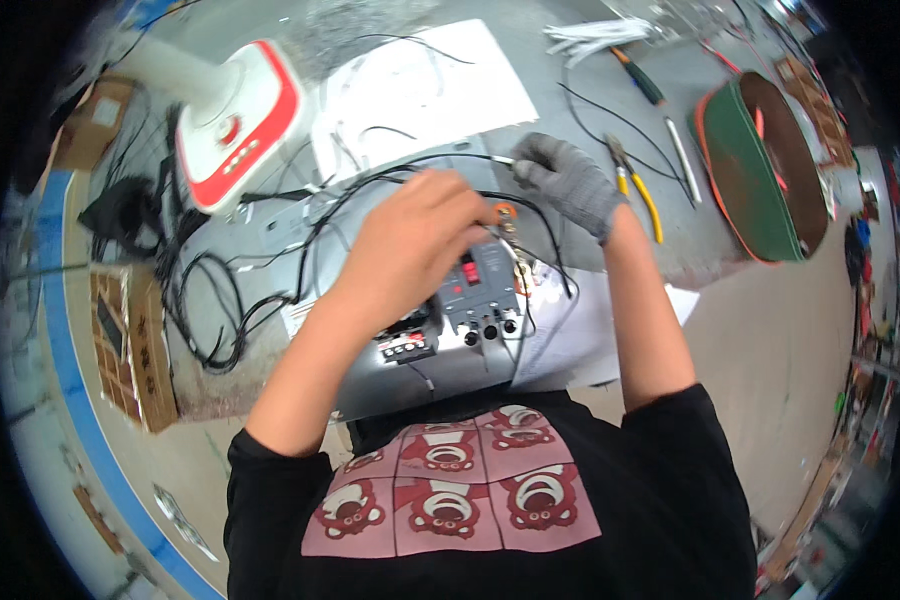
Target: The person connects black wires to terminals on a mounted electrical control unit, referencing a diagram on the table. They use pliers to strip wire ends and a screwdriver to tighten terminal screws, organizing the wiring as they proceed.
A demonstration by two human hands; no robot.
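My right hand (568, 182), in a grey glove, pinches a black wire (455, 156) close to its white-sleeved end. Bare and partly blurred, my left hand (420, 235) reaches over the far side of a dark grey circuit breaker (478, 285) with a red switch. Its fingers are bent together; whatever they grip is hidden. An orange round part (507, 212) shows by those fingertips. Left of the breaker, beneath my left wrist, a small contactor-like block (405, 346) is partly covered. Both devices sit on a grey metal plate (370, 392).
A white and red fan base (238, 130) stands at the far left, near looped black cables (210, 310). White paper (470, 80) lies beyond my hands. Yellow-handled pliers (645, 200), a screwdriver (638, 76), a white pen (683, 160) and a green bin (745, 165) are to the right.
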